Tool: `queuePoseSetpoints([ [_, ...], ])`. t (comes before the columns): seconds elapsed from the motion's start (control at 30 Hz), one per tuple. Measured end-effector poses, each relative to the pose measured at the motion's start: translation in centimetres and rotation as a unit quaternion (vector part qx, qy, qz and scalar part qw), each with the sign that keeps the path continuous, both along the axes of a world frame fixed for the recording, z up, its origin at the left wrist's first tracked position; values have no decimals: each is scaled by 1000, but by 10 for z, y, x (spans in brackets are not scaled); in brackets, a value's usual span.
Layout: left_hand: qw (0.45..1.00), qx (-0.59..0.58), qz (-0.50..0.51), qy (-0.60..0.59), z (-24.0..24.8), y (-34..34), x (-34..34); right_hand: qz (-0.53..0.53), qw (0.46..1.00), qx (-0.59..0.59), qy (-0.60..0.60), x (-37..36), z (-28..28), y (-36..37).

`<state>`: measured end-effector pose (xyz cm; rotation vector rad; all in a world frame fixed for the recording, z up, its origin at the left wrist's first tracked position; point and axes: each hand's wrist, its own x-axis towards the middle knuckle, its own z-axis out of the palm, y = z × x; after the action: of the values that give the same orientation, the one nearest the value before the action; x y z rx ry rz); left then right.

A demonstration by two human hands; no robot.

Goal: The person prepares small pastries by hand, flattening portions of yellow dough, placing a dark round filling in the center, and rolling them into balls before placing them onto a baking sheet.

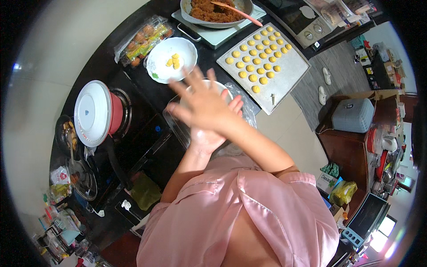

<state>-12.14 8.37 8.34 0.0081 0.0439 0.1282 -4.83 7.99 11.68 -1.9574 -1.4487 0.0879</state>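
Observation:
My right hand [202, 104] lies across my left hand [207, 139], palm against palm, its fingers spread and slightly blurred. The left palm is turned up underneath, with its fingertips stretched out past the right wrist. Whether anything sits between the palms is hidden. Below and behind my hands is a round white bowl [226, 94], mostly covered by them, with clear plastic [249, 111] beside it. Just beyond, a white dish [160, 49] holds a few yellow dough pieces [175, 60]. To the right, a metal baking tray [289, 73] carries rows of small yellow dough balls [259, 70].
A pan of brown filling [213, 12] with a pink spatula [242, 14] stands on a white portable cooker [218, 36] at the back. Packed eggs [147, 40] lie at the far left. A red pot with a white lid [92, 113] sits on the stove at left.

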Motion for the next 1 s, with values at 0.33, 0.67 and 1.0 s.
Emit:
queuePoseSetpoints([
  [0.33, 995, 94, -15, 30, 8, 18, 4, -105, 993, 12, -60, 23, 5, -10],
  [0.67, 964, 236, 26, 119, 21, 36, -15, 42, 978, 97, 178, 44, 8, -64],
  [1.0, 949, 277, 39, 148, 42, 29, -27, 58, 813, 63, 575, 29, 9, -69],
])
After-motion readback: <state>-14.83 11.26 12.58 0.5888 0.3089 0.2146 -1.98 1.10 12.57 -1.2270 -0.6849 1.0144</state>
